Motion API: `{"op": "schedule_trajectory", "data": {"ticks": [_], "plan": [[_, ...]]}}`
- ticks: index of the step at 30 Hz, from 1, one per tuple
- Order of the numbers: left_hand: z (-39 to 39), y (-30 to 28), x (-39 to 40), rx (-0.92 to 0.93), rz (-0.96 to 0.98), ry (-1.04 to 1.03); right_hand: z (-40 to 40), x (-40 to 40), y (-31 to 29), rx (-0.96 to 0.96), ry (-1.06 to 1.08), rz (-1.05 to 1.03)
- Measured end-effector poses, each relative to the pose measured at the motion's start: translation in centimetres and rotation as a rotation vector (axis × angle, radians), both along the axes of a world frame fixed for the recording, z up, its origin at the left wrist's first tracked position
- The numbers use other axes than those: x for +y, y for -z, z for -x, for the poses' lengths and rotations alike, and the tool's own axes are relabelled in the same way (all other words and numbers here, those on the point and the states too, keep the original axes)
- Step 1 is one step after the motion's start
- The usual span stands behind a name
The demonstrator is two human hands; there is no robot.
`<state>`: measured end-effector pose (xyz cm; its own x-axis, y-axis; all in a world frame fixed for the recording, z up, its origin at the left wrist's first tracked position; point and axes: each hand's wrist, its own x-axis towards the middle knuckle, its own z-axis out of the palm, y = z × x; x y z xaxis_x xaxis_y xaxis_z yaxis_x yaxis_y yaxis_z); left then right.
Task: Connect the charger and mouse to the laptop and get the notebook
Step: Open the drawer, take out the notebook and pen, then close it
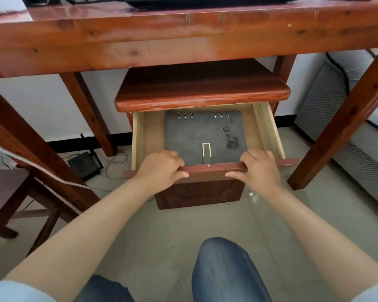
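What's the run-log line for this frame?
phase: get notebook | drawer: open | notebook: flat inside, untouched | left hand: gripping drawer front | right hand: gripping drawer front

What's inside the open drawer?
A grey ring-bound notebook lies flat in the drawer. Its near edge is hidden behind the drawer front; anything beneath it can't be seen.

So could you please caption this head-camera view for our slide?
Both hands grip the open drawer's front, grey notebook inside.
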<state>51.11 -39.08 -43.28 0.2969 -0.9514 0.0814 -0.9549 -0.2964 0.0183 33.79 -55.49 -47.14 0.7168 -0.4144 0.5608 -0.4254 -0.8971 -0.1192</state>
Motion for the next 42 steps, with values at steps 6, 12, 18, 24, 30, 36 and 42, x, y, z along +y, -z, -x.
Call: {"op": "schedule_trajectory", "data": {"ticks": [6, 12, 18, 24, 30, 36, 42], "plan": [[0.9, 3.1, 1.0, -0.09, -0.08, 0.099, 1.2, 1.2, 2.5, 0.079, -0.014, 0.071], [0.8, 3.8, 0.9, -0.126, -0.105, 0.134, 1.3, 1.2, 3.1, 0.135, -0.031, 0.055], [0.8, 4.3, 0.6, -0.175, -0.184, 0.213, 1.1, 0.9, 4.2, 0.184, -0.079, 0.058], [0.2, 4.8, 0.6, -0.097, -0.138, 0.174, 1.0, 0.8, 3.8, 0.201, -0.118, -0.03], [-1.1, 4.2, -0.9, 0.339, 0.05, -0.052, -1.0, -1.1, 2.3, 0.305, -0.146, -0.444], [-3.0, 5.0, -4.3, 0.637, 0.092, -0.582, -5.7, -1.7, 2.3, 0.769, -0.053, -0.48], [-2.8, 5.0, -5.2, 0.747, 0.068, -0.684, -5.9, -1.7, 1.7, 0.829, -0.085, -0.396]]}}
